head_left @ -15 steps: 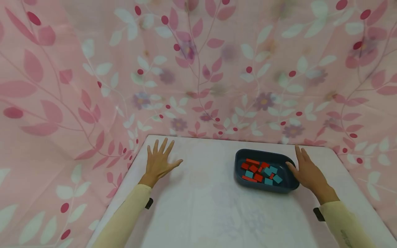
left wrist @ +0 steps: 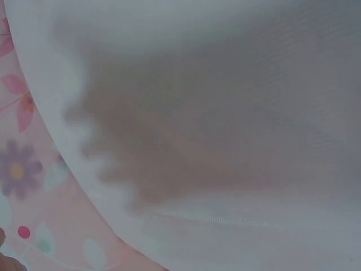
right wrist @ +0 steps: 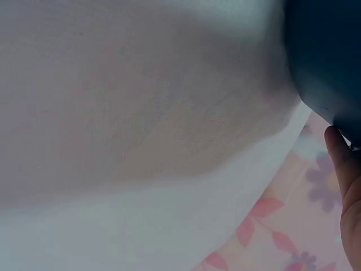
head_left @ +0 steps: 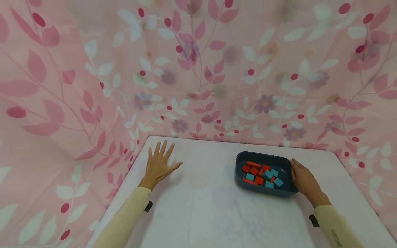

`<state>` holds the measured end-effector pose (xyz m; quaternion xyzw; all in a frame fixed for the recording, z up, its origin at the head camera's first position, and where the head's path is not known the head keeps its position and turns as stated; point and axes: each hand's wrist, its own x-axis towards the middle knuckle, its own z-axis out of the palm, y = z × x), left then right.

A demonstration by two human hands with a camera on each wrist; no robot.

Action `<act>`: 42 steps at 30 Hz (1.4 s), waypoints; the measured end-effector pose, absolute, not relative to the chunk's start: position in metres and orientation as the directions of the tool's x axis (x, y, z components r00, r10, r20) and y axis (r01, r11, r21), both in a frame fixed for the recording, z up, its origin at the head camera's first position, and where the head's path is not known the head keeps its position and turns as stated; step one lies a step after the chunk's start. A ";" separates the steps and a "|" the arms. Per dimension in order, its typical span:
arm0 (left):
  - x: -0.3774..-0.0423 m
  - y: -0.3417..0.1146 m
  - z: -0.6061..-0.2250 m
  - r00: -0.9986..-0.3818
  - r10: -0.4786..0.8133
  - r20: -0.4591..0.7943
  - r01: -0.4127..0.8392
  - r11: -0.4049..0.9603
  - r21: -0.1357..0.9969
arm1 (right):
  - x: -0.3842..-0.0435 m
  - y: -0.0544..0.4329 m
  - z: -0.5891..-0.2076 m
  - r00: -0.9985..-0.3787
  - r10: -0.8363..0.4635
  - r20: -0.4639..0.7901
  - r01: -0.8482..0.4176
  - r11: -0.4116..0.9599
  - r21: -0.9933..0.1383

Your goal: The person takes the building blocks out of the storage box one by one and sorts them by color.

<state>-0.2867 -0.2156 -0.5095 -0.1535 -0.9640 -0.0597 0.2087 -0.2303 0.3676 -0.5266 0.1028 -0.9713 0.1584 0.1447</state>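
A dark blue rectangular tray (head_left: 240,172) is on the right side of the white table, holding several red blocks (head_left: 259,179) and several light blue blocks (head_left: 278,182). My right hand (head_left: 307,179) grips the tray's right end at the rim. In the right wrist view a finger (right wrist: 340,155) touches the tray's side (right wrist: 324,51) from outside; the rest of that grasp is hidden. Over the left part of the table my left hand (head_left: 159,167) holds nothing, palm down, with its fingers straight and spread. Only its shadow and a bit of skin show in the left wrist view.
The white tabletop (head_left: 198,206) has a rounded corner at the back right. Pink cloth (head_left: 198,69) with leaves and flowers hangs behind it and along both sides. A dark wrist device (head_left: 314,220) sits at my right sleeve.
My right hand has closed in on the tray's right end, its raised, straight fingers coming down to grip the rim. The left hand stays spread in nearly the same place.
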 end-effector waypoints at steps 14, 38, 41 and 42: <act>-0.283 -0.217 -0.516 -0.869 0.283 0.407 0.334 0.941 0.058 | -0.238 0.369 -0.529 -0.958 -0.152 0.244 -0.221 0.933 -0.286; -0.281 -0.218 -0.506 -0.863 0.276 0.424 0.312 0.950 0.017 | -0.230 0.357 -0.482 -0.882 -0.160 0.443 -0.218 0.972 -0.082; -0.280 -0.218 -0.505 -0.866 0.272 0.420 0.304 0.953 0.009 | -0.230 0.357 -0.481 -0.870 -0.162 0.465 -0.222 0.972 -0.077; -0.280 -0.218 -0.505 -0.867 0.272 0.417 0.302 0.953 0.008 | -0.229 0.356 -0.481 -0.866 -0.165 0.473 -0.226 0.971 -0.076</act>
